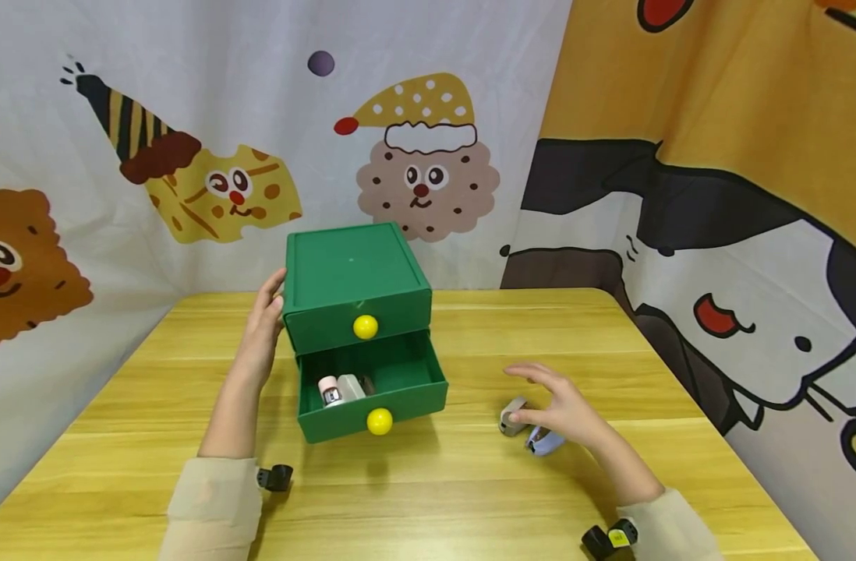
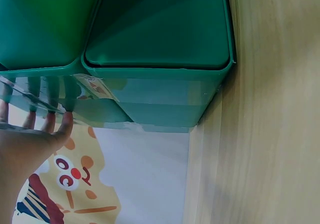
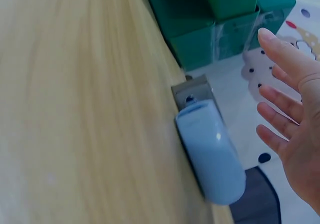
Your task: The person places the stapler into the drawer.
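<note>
A green two-drawer box (image 1: pixel 358 265) with yellow knobs stands on the table, its lower drawer (image 1: pixel 372 411) pulled out. Inside that drawer lie a small pink-capped bottle (image 1: pixel 329 389) and a whitish object (image 1: pixel 349 387); something dark beside them is partly hidden. My left hand (image 1: pixel 261 343) touches the box's left side, its fingertips against the wall in the left wrist view (image 2: pixel 32 139). To the right, my right hand (image 1: pixel 567 407) hovers with fingers spread and holds nothing. Close by it lie a light-blue stapler (image 3: pixel 212 154) and a grey object (image 3: pixel 195 92) of unclear kind.
The wooden table (image 1: pixel 470 499) extends around the box, with its far edge near a cartoon-printed curtain (image 1: pixel 245 70). Black wrist cameras (image 1: pixel 277 478) sit at both sleeves.
</note>
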`<state>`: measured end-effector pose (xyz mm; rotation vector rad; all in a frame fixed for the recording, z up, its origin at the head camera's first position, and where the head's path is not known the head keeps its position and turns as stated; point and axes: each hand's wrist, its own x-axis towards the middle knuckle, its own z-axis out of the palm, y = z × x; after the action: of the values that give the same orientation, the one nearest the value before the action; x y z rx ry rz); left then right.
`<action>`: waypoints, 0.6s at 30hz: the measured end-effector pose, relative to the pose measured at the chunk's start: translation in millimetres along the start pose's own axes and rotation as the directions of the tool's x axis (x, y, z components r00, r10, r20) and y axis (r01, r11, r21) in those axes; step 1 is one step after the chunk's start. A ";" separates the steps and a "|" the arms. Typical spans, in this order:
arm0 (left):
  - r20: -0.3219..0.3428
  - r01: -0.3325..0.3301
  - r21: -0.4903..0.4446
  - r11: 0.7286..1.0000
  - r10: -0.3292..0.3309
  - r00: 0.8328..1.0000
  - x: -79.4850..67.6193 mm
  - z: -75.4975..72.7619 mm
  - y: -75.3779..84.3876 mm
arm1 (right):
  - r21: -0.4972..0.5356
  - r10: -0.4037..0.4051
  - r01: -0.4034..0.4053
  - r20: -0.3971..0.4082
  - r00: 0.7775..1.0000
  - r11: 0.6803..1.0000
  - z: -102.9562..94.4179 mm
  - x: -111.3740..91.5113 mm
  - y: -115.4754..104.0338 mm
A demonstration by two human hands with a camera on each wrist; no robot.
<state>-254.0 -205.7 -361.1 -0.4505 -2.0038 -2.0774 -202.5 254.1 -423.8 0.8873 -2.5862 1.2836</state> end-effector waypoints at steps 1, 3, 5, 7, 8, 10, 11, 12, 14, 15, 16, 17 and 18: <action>0.000 0.001 0.000 1.000 -0.001 1.000 -0.1 -0.1 -0.1 | -0.002 0.007 -0.007 0.008 1.000 1.000 -0.2 -0.6 2.6; -0.001 0.003 0.001 1.000 -0.003 1.000 -0.3 -0.1 -0.3 | -0.015 0.018 -0.017 0.029 0.999 1.000 -0.9 -1.4 3.4; 0.000 0.004 0.001 1.000 -0.004 1.000 -0.2 -0.1 -0.4 | -0.031 0.018 -0.016 0.050 0.999 0.999 -1.0 -2.7 7.5; 0.000 0.004 0.001 1.000 -0.004 1.000 -0.2 -0.1 -0.7 | -0.042 0.015 -0.013 0.070 0.997 0.999 -1.0 -4.0 11.4; -0.001 0.003 0.002 1.000 -0.003 1.000 -0.1 0.0 -0.7 | -0.042 0.018 -0.015 0.080 0.997 0.999 -0.9 -4.3 13.0; -0.002 0.000 0.001 1.000 0.000 1.000 0.0 -0.1 -0.6 | -0.025 0.025 -0.022 0.098 0.995 0.999 -0.3 -5.3 20.5; -0.002 0.000 0.002 1.000 0.000 1.000 0.1 -0.1 -0.5 | -0.018 0.032 -0.030 0.109 0.994 0.999 -0.4 -5.6 21.9; -0.002 -0.001 0.002 1.000 0.001 1.000 0.1 0.0 -0.5 | -0.009 0.047 -0.046 0.120 0.992 0.999 -0.7 -6.1 23.6; -0.002 -0.001 0.001 1.000 0.001 1.000 0.2 0.0 -0.5 | -0.001 0.071 -0.071 0.142 0.987 0.997 -1.2 -6.9 25.8; -0.001 -0.001 0.000 1.000 0.001 1.000 0.2 0.0 -0.5 | 0.001 0.082 -0.084 0.154 0.985 0.996 -1.3 -7.3 26.8; -0.002 0.001 0.001 1.000 -0.001 1.000 0.1 0.0 -0.6 | 0.000 0.094 -0.095 0.164 0.982 0.995 -1.4 -7.7 27.8; -0.002 0.001 0.002 1.000 -0.001 1.000 0.1 0.1 -0.6 | -0.005 0.104 -0.105 0.172 0.980 0.994 -1.6 -8.1 28.6; -0.002 0.003 0.002 1.000 -0.003 1.000 0.0 0.1 -0.7 | -0.007 0.110 -0.111 0.180 0.978 0.994 -1.5 -8.3 29.6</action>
<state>-254.3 -205.6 -361.7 -0.4456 -2.0059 -2.0767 -212.2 272.8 -446.2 0.9113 -2.8098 1.2900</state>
